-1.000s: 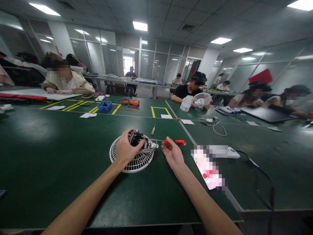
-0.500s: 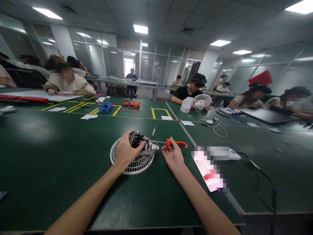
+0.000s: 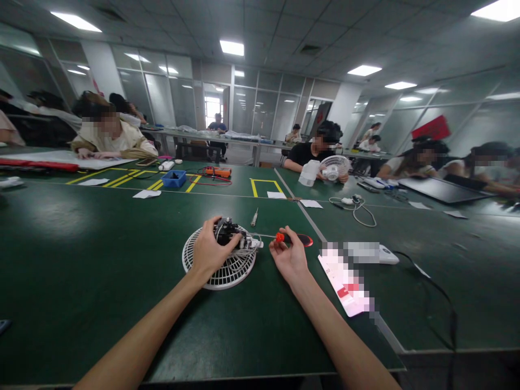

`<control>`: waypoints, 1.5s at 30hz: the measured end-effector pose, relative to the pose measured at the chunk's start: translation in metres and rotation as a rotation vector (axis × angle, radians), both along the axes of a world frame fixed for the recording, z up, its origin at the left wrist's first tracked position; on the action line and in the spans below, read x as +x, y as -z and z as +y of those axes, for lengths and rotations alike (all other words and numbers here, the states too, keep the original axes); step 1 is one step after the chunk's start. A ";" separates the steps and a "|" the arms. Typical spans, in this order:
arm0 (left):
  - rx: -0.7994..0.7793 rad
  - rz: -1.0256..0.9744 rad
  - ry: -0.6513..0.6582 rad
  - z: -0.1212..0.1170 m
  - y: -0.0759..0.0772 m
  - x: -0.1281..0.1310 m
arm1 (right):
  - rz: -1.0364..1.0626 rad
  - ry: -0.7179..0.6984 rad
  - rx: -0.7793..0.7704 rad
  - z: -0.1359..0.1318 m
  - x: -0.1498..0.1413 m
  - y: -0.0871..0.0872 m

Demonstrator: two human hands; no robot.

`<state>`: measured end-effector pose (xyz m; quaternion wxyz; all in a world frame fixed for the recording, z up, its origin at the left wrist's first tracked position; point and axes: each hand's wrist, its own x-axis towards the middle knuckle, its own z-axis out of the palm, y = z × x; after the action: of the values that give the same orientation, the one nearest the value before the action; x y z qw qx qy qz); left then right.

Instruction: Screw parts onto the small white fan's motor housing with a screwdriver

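Observation:
A white round fan grille [image 3: 221,265] lies flat on the green table [image 3: 101,260] in front of me. On it sits a small black fan motor [image 3: 227,230] with white wires. My left hand [image 3: 209,250] is closed round the motor and holds it down. My right hand [image 3: 289,258] grips a red-handled screwdriver [image 3: 294,239] by its handle. Its thin shaft points left and reaches the motor's white end piece. A second small screwdriver [image 3: 254,217] lies loose just beyond the grille.
A pink-and-white card [image 3: 345,284] and a white device [image 3: 379,253] with a dark cable lie to my right. Farther off are a blue tray [image 3: 174,177], an orange meter [image 3: 218,171], a white cable [image 3: 359,208] and paper slips. Several other people sit at the tables.
My right hand has turned a little on the screwdriver handle, fingers now covering more of the red. My left hand, the motor and the grille stay put.

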<state>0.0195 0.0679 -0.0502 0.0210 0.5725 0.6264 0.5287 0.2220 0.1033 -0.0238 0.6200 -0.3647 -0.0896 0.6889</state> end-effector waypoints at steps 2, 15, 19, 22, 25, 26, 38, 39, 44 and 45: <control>0.004 0.002 0.000 0.000 0.000 0.000 | -0.014 -0.013 -0.001 0.000 -0.001 0.001; 0.009 -0.003 -0.006 -0.001 -0.001 0.000 | -0.036 -0.055 0.001 0.005 0.002 0.009; -0.001 0.008 -0.008 -0.001 -0.001 0.000 | -0.093 -0.093 0.016 0.007 0.005 0.009; -0.005 0.005 -0.007 -0.001 -0.001 0.000 | -0.096 -0.076 0.037 0.005 0.005 0.007; -0.004 0.002 -0.008 -0.001 -0.001 0.000 | -0.108 -0.069 0.038 0.003 0.004 0.005; -0.004 0.005 -0.008 0.000 -0.001 0.000 | -0.111 -0.065 0.036 0.002 0.003 0.005; -0.009 0.006 -0.012 -0.002 -0.001 0.000 | -0.160 -0.066 0.053 0.003 0.003 0.006; -0.003 0.005 -0.015 -0.002 -0.001 0.000 | -0.160 -0.058 0.052 0.003 0.002 0.005; 0.008 0.004 -0.005 -0.001 0.000 0.000 | -0.158 -0.049 0.046 0.002 0.003 0.005; 0.007 0.005 -0.005 -0.001 0.000 0.000 | -0.153 -0.046 0.053 0.002 0.003 0.005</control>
<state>0.0193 0.0667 -0.0498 0.0159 0.5723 0.6260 0.5294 0.2252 0.1057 -0.0286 0.6048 -0.3976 -0.1630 0.6704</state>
